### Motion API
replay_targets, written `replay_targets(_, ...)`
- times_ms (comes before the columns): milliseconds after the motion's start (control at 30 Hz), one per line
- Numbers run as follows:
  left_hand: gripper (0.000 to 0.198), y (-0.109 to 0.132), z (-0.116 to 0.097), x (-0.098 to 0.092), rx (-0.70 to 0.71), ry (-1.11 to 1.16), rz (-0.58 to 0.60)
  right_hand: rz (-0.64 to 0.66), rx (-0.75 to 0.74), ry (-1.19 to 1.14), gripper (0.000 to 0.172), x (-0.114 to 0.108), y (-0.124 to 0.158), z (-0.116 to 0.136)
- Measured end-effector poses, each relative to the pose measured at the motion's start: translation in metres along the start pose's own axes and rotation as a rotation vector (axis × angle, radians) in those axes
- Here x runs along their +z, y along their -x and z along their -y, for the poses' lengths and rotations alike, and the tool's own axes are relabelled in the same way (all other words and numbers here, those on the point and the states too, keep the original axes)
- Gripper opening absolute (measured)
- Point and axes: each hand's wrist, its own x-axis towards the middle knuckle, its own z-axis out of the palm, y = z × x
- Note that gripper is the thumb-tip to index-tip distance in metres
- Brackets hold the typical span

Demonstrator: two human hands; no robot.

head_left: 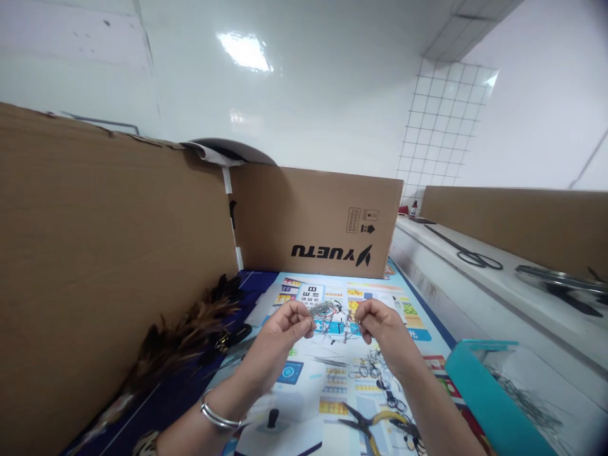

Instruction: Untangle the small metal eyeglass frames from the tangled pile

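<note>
My left hand (pixel 289 324) and my right hand (pixel 380 324) are raised side by side over a printed play mat (pixel 332 380). Both are closed in a pinch. Between them hangs a thin tangled wire piece (pixel 332 316), a greyish bit of it at my left fingertips. A silver bangle (pixel 216 415) circles my left wrist. Small wire bits and rings (pixel 375 370) lie on the mat below my hands.
Yellow-handled pliers (pixel 375 424) lie on the mat near me. Brown feathers (pixel 185 342) lie at the left by a cardboard wall (pixel 109 266). A YUETU cardboard box (pixel 323 221) stands behind. At the right are a teal tray (pixel 489 399) with wires and scissors (pixel 470 253) on a white ledge.
</note>
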Motion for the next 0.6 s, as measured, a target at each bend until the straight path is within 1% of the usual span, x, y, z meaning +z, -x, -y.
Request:
replay_targets(133, 0.008, 0.001, -0.005, -0.002, -0.054, 0.057, 0.047, 0.021, 0.051, -0.055, 0.006, 0.001, -0.002, -0.005)
replay_targets(333, 0.007, 0.001, -0.003, -0.002, -0.125, 0.205, 0.049, 0.061, 0.125, -0.159, 0.007, 0.006, -0.003, -0.013)
replay_targets(433, 0.006, 0.001, -0.002, -0.002, -0.129, 0.225, 0.045, 0.067, 0.141, -0.196, 0.008, 0.008, -0.002, -0.012)
replay_targets(600, 0.005, 0.001, -0.003, -0.004, -0.098, 0.190, 0.034, 0.071, 0.151, -0.240, 0.010, 0.008, -0.002, -0.011)
